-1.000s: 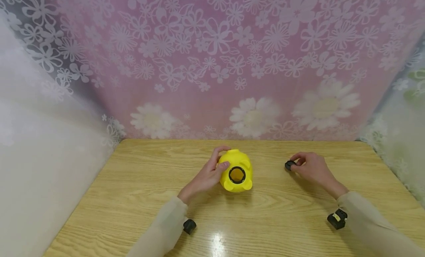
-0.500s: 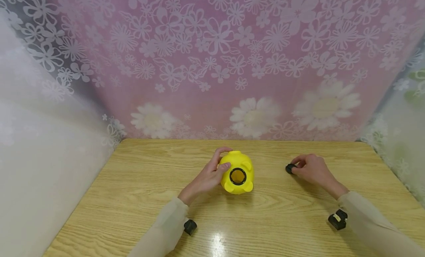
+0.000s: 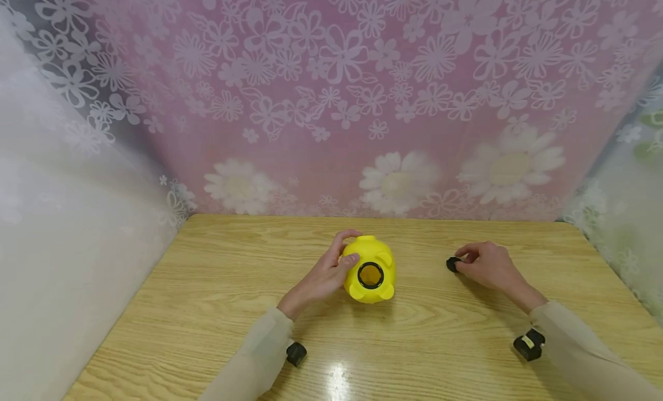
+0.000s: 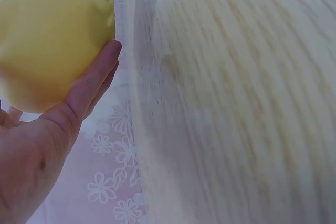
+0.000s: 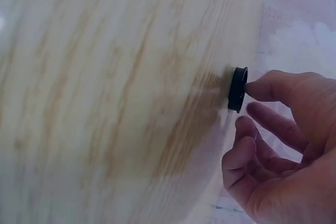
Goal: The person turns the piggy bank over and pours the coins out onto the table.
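Note:
A round yellow piggy bank (image 3: 385,268) is gripped from its left side by my left hand (image 3: 325,274), with the thumb over the near side and the fingers round the back. Its black-ringed hole (image 3: 370,275) faces the head camera, and stubby feet stick out around it. In the left wrist view the bank's smooth side (image 4: 52,40) shows above the left hand (image 4: 42,145). To the right, my right hand (image 3: 489,266) pinches a small round black plug (image 3: 453,264) at its fingertips. The right wrist view has the plug (image 5: 238,89) edge-on, close over the wood.
Both hands are over a wood-grain table (image 3: 217,274). A pink flowered cloth (image 3: 311,102) hangs behind its far edge, with pale cloth at both sides. Black wrist cameras (image 3: 296,354) hang under the sleeves.
The black plug has turned in the right fingers and come slightly nearer and to the right. The piggy bank has shifted very slightly nearer, still in the left hand.

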